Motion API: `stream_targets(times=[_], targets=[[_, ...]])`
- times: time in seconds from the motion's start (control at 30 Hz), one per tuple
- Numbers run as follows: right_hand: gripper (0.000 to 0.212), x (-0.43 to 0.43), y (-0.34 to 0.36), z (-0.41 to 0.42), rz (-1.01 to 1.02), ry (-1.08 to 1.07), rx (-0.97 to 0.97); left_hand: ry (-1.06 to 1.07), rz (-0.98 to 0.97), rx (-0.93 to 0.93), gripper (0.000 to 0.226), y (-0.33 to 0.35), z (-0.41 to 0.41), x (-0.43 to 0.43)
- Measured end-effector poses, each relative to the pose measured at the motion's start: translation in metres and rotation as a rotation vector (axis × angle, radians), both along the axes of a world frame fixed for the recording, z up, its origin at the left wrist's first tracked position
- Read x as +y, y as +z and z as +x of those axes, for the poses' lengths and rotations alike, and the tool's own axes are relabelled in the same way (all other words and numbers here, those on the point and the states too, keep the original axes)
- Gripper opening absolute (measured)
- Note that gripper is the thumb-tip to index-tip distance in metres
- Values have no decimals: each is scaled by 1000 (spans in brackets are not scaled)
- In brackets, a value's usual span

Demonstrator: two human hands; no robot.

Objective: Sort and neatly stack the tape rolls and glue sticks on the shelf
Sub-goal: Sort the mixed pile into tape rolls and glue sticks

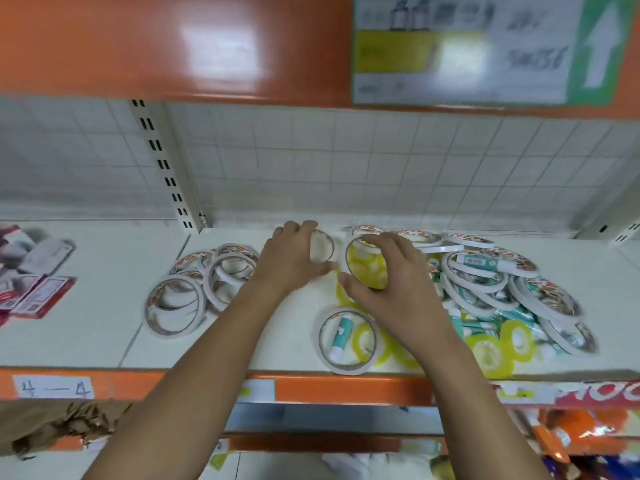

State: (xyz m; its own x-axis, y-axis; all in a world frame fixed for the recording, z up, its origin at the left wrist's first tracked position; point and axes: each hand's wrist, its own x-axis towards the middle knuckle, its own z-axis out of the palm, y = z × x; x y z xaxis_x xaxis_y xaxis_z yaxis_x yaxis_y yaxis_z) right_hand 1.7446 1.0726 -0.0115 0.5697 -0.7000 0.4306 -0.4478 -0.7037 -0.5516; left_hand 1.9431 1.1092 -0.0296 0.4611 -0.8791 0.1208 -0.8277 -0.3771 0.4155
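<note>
Two white tape rolls in hand, mid-shelf.
Our left hand curls round a small white roll; our right hand pinches a larger white-rimmed roll held on edge, just beside it. To the left, loose white rolls lie flat. To the right sits a heap of rolls and teal glue sticks. At the front edge, one flat roll rings a glue stick, with yellow rolls near it, all on the white shelf.

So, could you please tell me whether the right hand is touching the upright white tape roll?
Touching. The head view shows the right hand gripping the white tape roll, thumb under its rim and fingers curled over its top.
</note>
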Motion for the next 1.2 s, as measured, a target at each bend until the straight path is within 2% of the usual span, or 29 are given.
stream_targets(times=[0.23, 0.47, 0.63, 0.73, 0.93, 1.03, 1.2], targets=[[57, 32, -3, 51, 31, 108, -49, 65, -220, -91, 79, 25, 30, 100], [56, 48, -31, 137, 111, 192, 33, 162, -160, -130, 74, 17, 87, 146], [44, 45, -48, 175, 164, 227, 171, 161, -113, -60, 68, 7, 104, 148], [38, 47, -50, 175, 185, 243, 173, 162, -94, -18, 59, 5, 111, 140], [42, 58, -53, 163, 195, 241, 36, 143, -16, 105, 48, 2, 131, 107], [42, 56, -57, 167, 100, 250, 84, 69, 48, 171, 43, -4, 132, 98], [50, 57, -54, 167, 99, 241, 108, 61, -34, 114, 41, -3, 128, 100]])
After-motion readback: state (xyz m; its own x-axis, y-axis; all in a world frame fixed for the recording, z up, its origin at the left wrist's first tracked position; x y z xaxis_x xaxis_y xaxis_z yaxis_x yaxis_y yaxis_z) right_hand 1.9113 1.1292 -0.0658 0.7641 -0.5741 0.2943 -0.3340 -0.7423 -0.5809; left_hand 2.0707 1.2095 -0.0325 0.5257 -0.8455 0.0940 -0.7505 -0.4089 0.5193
